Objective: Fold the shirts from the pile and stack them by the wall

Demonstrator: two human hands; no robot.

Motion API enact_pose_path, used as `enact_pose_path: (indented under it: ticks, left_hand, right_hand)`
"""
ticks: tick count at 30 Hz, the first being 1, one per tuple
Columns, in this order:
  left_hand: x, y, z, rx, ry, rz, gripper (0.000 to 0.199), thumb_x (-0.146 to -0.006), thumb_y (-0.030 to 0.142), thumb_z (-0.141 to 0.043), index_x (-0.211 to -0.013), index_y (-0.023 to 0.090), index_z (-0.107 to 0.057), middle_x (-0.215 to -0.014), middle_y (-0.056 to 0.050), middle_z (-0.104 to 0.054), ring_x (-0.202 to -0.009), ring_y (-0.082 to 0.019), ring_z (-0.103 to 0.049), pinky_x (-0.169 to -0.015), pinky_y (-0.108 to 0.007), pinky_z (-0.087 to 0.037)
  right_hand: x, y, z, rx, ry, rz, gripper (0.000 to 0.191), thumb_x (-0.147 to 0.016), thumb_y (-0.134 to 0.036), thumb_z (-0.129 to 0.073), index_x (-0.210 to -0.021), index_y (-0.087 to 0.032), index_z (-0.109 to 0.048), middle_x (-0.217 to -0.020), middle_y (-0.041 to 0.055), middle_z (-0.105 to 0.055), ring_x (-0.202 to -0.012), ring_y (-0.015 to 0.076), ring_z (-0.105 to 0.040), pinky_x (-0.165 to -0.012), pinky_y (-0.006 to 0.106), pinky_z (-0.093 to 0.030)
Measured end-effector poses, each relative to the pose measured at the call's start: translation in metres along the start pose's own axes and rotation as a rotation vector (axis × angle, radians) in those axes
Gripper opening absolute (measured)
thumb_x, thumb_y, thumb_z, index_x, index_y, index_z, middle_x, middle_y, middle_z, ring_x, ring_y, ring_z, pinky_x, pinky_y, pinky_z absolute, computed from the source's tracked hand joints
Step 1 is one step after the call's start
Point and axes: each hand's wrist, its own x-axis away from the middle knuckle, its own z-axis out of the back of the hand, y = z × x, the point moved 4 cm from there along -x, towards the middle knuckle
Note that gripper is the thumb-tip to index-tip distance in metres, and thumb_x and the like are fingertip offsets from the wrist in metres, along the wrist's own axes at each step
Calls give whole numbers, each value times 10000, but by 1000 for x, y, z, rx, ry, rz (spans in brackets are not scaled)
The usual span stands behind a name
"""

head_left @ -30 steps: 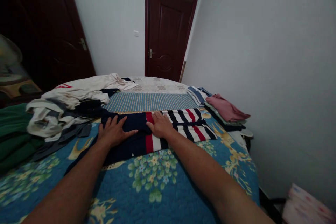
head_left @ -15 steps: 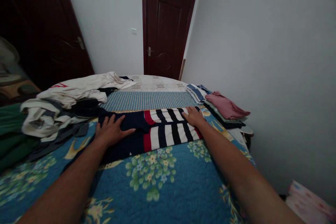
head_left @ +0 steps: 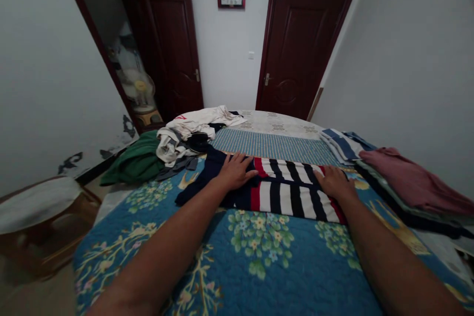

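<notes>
A navy garment with red, white and black stripes (head_left: 285,200) lies folded lengthwise across the blue floral bed cover (head_left: 296,266). My left hand (head_left: 235,172) rests flat on its navy part, fingers spread. On the striped end at the right, my right hand (head_left: 335,182) lies with its fingers stretched out. A navy flap spreads out to the left beneath my left forearm. Parts of the cloth under both palms are hidden.
Left of the garment lies a heap of loose clothes, with a white shirt (head_left: 202,119) and a green garment (head_left: 135,160). At the right sit folded clothes, a pink one (head_left: 414,180) on top and a blue-and-white one (head_left: 340,144) behind. A wooden stool (head_left: 48,207) stands at the left.
The view has swung to the left, so the scene sits further right. Both hands stay on the striped garment, which looks much the same.
</notes>
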Motion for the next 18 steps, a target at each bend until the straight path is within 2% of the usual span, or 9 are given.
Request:
enact_pose_path:
  ticks: [3,6,9,12,15,18]
  left_hand:
    - [-7,-11,-11,17,-82,173,852,-1027,802,-283,-1673,271,-449,-1774,-187,-347,-1664,-443,-220,-1301,-735,-151]
    - [-8,-28,-15,33,-79,216,736,-1080,694,-230,-1668,312,-453,-1807,-137,-290,-1677,-421,-192,-1299,-739,-155]
    - [-6,-45,-14,10,-88,279,707,-1093,615,-271,-1693,267,-409,-1811,-152,-270,-1683,-399,-185,-1305,-727,-160]
    - [-4,-62,-12,-56,-67,411,890,-1024,751,-334,-1723,200,-344,-1821,-195,-200,-1694,-397,-125,-1328,-686,-118]
    - [-4,-79,-11,-90,-38,516,1093,-917,920,-319,-1736,197,-315,-1829,-205,-146,-1692,-423,-110,-1323,-696,-111]
    - [-8,-92,-10,-108,-26,534,1127,-884,963,-294,-1733,223,-327,-1828,-201,-158,-1689,-432,-117,-1313,-710,-126]
  right_hand:
    - [-2,2,-3,12,6,3,766,-1076,-657,-210,-1603,-184,-502,-1715,214,-409,-1609,372,-322,-1247,741,-265]
    - [-4,3,-6,17,8,7,775,-1072,-663,-194,-1594,-188,-515,-1707,217,-419,-1606,373,-331,-1247,737,-272]
    - [-5,4,-8,18,15,-5,805,-1067,-675,-170,-1607,-178,-501,-1717,218,-403,-1614,373,-318,-1249,740,-272]
    - [-4,5,-8,11,6,-10,824,-1064,-683,-165,-1616,-164,-490,-1721,218,-399,-1615,384,-311,-1243,763,-263]
    - [-4,4,-7,1,-5,1,826,-1063,-678,-175,-1627,-153,-472,-1725,215,-394,-1614,399,-303,-1233,786,-261]
    - [-4,3,-6,1,-5,0,816,-1064,-673,-176,-1628,-162,-470,-1727,204,-393,-1618,392,-296,-1232,788,-263]
